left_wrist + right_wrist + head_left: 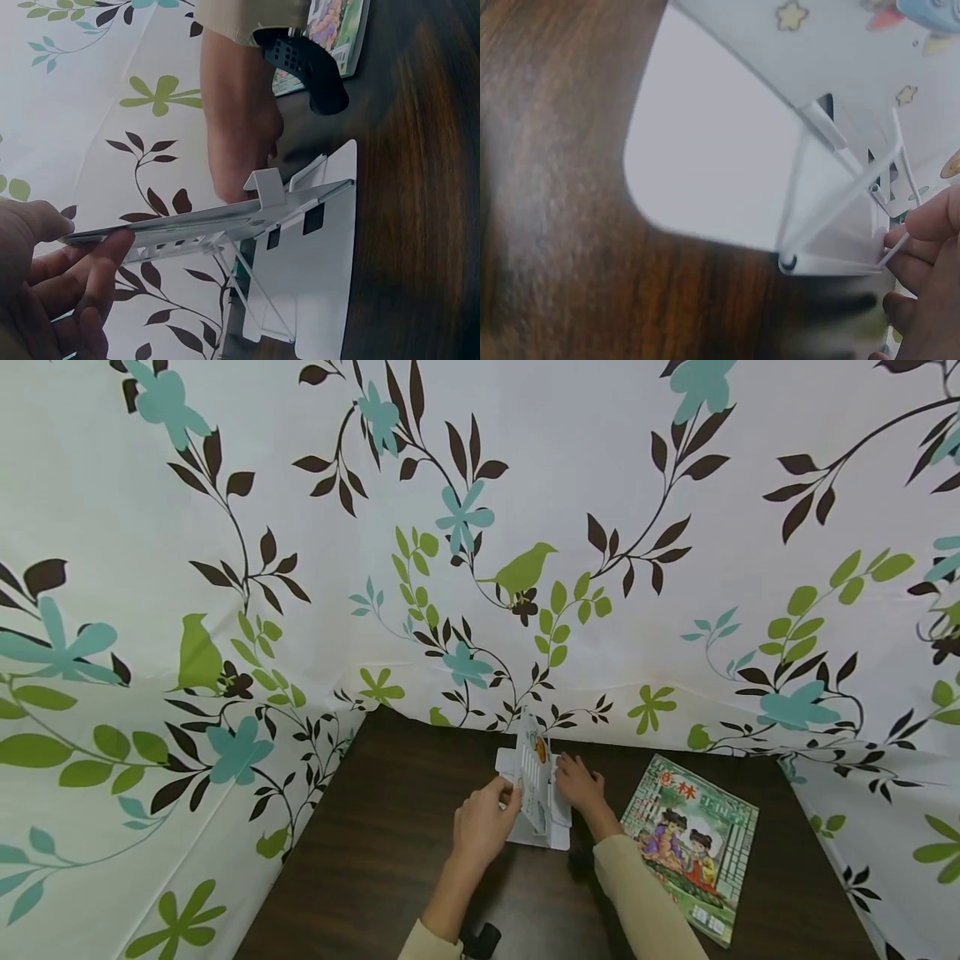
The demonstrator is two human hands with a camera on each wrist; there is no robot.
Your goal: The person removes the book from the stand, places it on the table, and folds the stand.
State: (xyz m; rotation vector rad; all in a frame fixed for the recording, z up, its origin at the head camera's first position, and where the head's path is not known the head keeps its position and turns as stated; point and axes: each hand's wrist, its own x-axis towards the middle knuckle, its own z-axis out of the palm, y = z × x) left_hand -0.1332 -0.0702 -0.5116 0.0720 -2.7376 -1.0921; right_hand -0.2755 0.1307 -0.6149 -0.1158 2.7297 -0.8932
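Observation:
A white folding book stand [534,785] with printed cartoon pictures stands on the dark table, its panel raised from a flat base plate [326,255]. My left hand [483,828] pinches the edge of the panel [225,214] between thumb and fingers, as the left wrist view shows. On the stand's other side, my right hand [581,785] pinches a thin white wire support [847,196] with thumb and finger. Small slots and a bent page clip [266,187] show along the panel's lower edge.
To the right of the stand lies a colourful illustrated magazine [693,847], close to my right forearm. A patterned cloth [480,635] with leaves and birds hangs behind the dark wooden table [375,827] and along its sides.

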